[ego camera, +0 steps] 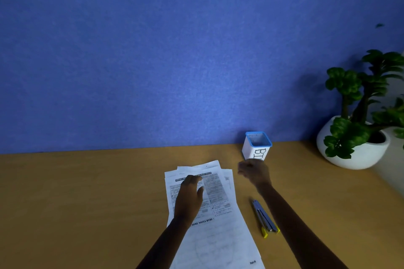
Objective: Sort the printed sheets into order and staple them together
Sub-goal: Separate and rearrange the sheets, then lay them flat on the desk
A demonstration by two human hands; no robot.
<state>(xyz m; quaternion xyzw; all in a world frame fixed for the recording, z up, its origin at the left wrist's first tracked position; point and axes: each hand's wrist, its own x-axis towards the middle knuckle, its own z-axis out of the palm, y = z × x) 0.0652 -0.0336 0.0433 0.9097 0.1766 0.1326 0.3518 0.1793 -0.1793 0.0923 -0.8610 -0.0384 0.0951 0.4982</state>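
A loose, fanned pile of printed sheets [220, 220] lies on the wooden desk [87, 192] in front of me. My left hand [189, 197] rests flat on the top sheet, fingers spread toward its heading. My right hand [254, 170] hovers just right of the pile's far corner, fingers curled in; I see nothing in it. A metal stapler [263, 217] with yellow ends lies on the desk to the right of the sheets, close beside my right forearm.
A small white bin [258, 145] with a blue rim and mesh stands against the blue wall [175, 50], just beyond my right hand. A potted green plant [358, 135] in a round white pot fills the far right corner.
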